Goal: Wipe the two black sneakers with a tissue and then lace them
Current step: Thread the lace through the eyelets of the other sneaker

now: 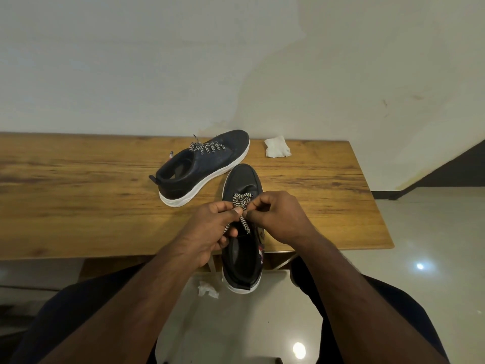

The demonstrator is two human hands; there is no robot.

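- A wooden table (pixel 78 206) runs across the middle of the view, set against a pale wall (pixel 131 61) at 12 o'clock.
- The far sneaker (pixel 204 166), black with a white sole, sits on the table just left of centre, toe aimed toward 1 o'clock. Its checkered lace (pixel 207 147) is threaded and lies loosely over the tongue.
- The left hand (pixel 210 232) comes in from 7 o'clock. Its thumb and fingers are curled and pinch one strand of the near lace (pixel 242 206), which trails down below the hand.
- The near sneaker (pixel 242 179), also black with a white sole, lies at centre, toe pointing to 12 o'clock. Its heel overhangs the table's near edge, toward the person's lap.
- A torn scrap of tissue (pixel 207 289) lies on the floor (pixel 420 232) at 6 o'clock, just left of that heel.
- The right hand (pixel 280 216) comes in from 5 o'clock. Its fingers are curled, pinching the same lace just beside the left thumb, over the sneaker's eyelets.
- A crumpled white tissue (pixel 277 147) rests on the table at 1 o'clock, near the far sneaker's toe, not touching it.
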